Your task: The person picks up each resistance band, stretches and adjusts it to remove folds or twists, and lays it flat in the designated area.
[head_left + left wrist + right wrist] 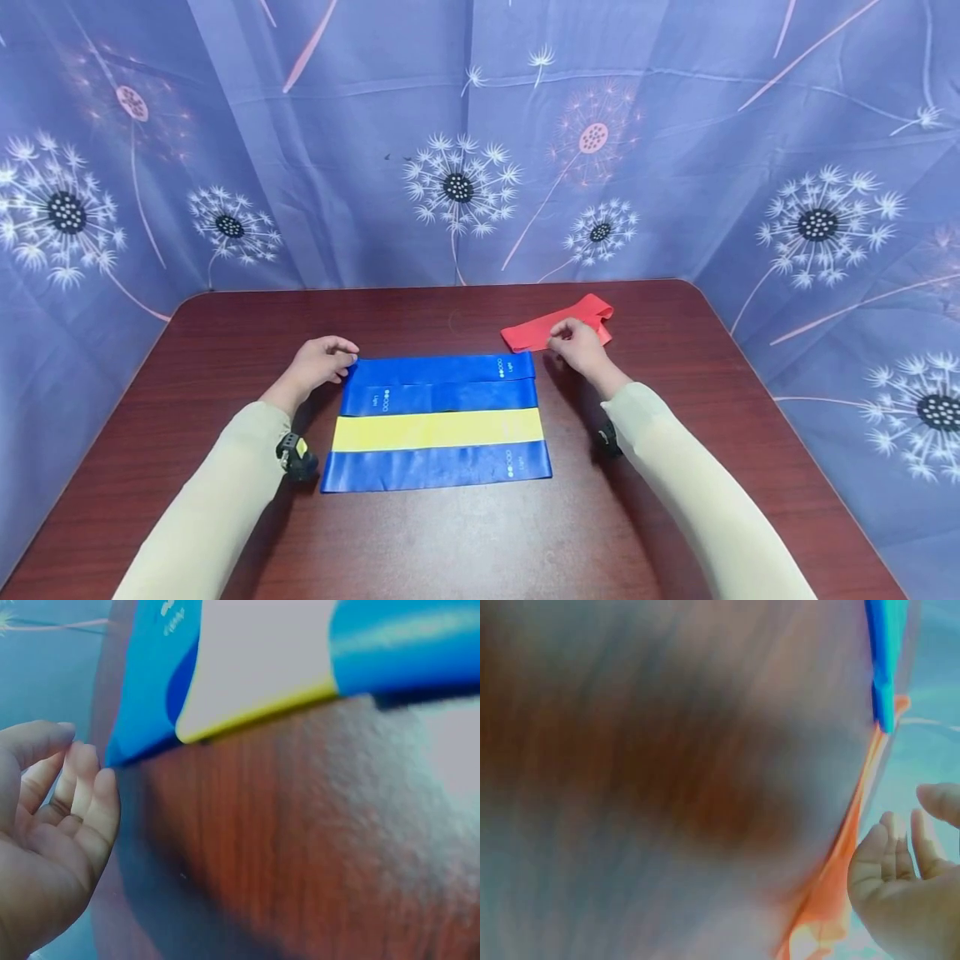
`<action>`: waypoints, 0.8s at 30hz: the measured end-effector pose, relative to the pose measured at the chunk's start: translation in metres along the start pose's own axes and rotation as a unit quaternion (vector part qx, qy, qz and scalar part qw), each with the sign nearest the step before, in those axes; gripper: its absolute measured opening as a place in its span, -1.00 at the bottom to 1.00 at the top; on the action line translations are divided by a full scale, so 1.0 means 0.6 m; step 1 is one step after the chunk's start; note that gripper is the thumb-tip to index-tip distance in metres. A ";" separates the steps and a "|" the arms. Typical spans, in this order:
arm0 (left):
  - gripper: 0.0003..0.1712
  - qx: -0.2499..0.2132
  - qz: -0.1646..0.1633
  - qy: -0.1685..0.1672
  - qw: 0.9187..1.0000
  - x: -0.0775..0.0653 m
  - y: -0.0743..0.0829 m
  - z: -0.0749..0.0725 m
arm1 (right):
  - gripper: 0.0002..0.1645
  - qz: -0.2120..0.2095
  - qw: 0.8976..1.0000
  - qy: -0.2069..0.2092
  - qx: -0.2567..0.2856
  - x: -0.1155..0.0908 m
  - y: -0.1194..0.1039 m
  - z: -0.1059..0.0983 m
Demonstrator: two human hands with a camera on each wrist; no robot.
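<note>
Flat resistance bands lie side by side on the table: a top blue band (pixel 442 367), a second blue band (pixel 442 398), a yellow band (pixel 438 429) and a front blue band (pixel 435 468). Blue ones carry white "Light" print. Behind their right end lies a loosely folded red band (pixel 551 325). My left hand (pixel 324 362) is at the bands' far left corner, fingers loosely bent; the left wrist view shows no band between its fingers, and contact is unclear. Over the red band's near side is my right hand (pixel 581 346), fingers loosely bent, nothing visibly held.
The dark red-brown wooden table (pixel 465 542) has rounded back corners. A blue dandelion-print curtain (pixel 360 167) hangs behind it and along both sides. Each wrist wears a small black camera, such as the left one (pixel 295 454).
</note>
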State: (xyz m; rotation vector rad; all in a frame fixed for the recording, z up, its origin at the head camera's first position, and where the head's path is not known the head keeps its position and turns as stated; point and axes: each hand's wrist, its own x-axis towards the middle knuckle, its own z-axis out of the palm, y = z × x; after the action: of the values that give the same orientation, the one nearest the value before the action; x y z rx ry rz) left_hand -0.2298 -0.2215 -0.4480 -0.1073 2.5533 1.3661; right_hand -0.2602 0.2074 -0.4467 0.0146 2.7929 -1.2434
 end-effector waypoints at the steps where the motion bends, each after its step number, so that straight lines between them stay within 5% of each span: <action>1: -0.62 0.000 0.002 0.001 1.000 0.000 0.003 -0.001 | -0.73 -0.002 1.000 0.008 -0.010 0.001 0.002 -0.005; 16: -0.62 0.014 0.027 -0.012 0.999 0.012 0.062 0.023 | -0.46 0.003 0.996 0.007 -0.086 0.011 0.031 -0.026; 24: -0.65 0.025 0.040 -0.029 0.998 0.013 0.077 0.044 | -0.53 -0.003 0.985 0.077 -0.155 0.024 0.057 -0.034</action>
State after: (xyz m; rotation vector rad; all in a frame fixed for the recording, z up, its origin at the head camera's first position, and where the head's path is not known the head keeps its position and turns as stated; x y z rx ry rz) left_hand -0.2409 -0.1734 -0.4270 0.0443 2.5679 1.3113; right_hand -0.2747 0.2448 -0.4596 0.0873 3.0900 -0.8283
